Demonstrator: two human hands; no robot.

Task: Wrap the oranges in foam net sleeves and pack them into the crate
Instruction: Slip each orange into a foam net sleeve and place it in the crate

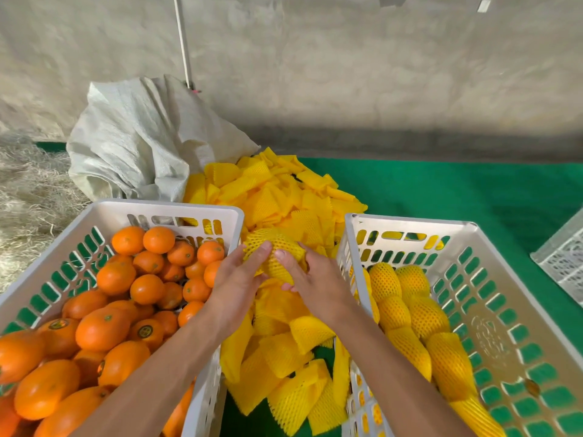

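right now, sleeved orange [274, 252]: held in the middle, between both crates, above the loose sleeves [284, 351].
fingers: left hand [239, 279] and right hand [315, 279] both curled round its net.
risk: net looks part stretched; judged likely to slide off.
right crate [492, 329]: wrapped oranges [410, 310] lie loose, could roll.
left crate [104, 212]: bare oranges [104, 310].

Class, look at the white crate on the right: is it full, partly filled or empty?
Partly filled. Sleeved oranges lie along the left side of the right crate; much of its perforated floor on the right shows bare.
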